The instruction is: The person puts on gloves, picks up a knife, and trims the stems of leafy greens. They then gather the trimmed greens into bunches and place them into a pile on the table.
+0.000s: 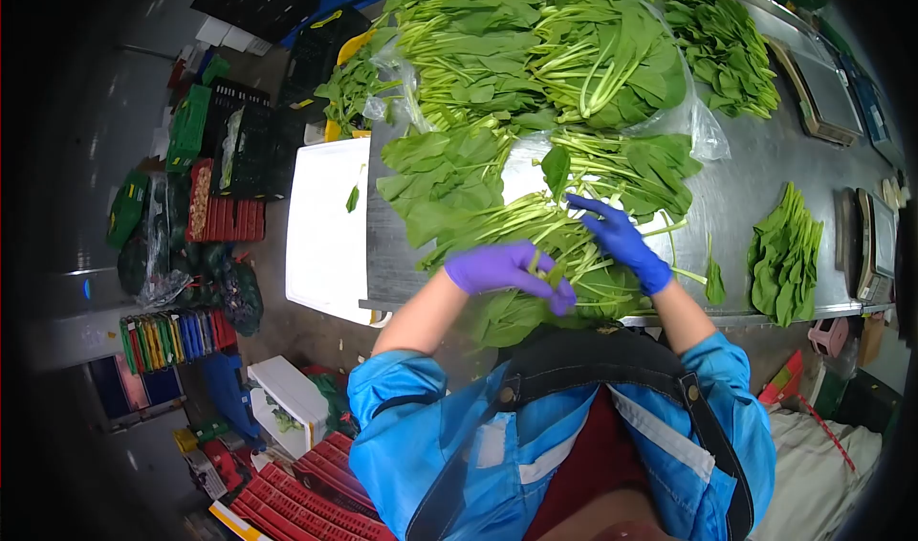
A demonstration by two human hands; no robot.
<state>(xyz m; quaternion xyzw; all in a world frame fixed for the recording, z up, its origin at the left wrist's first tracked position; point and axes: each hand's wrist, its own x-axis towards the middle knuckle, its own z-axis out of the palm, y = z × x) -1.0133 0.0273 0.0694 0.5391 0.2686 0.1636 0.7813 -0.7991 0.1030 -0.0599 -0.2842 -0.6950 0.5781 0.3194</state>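
Observation:
My left hand, in a purple glove, is curled over the near edge of a pile of leafy greens, with a bit of green stem between thumb and fingers. Motion blurs it slightly. My right hand, in a blue glove, has its fingers apart and reaches over the pale stems at the pile's right side. Under both hands, loose leaves hang near the table's front edge. Another bunch of stems and leaves lies just beyond my right hand.
A large heap of greens on clear plastic fills the back of the metal table. A separate bunch lies at the right, near scales. A white box adjoins the table's left side. Crates stand at the far left.

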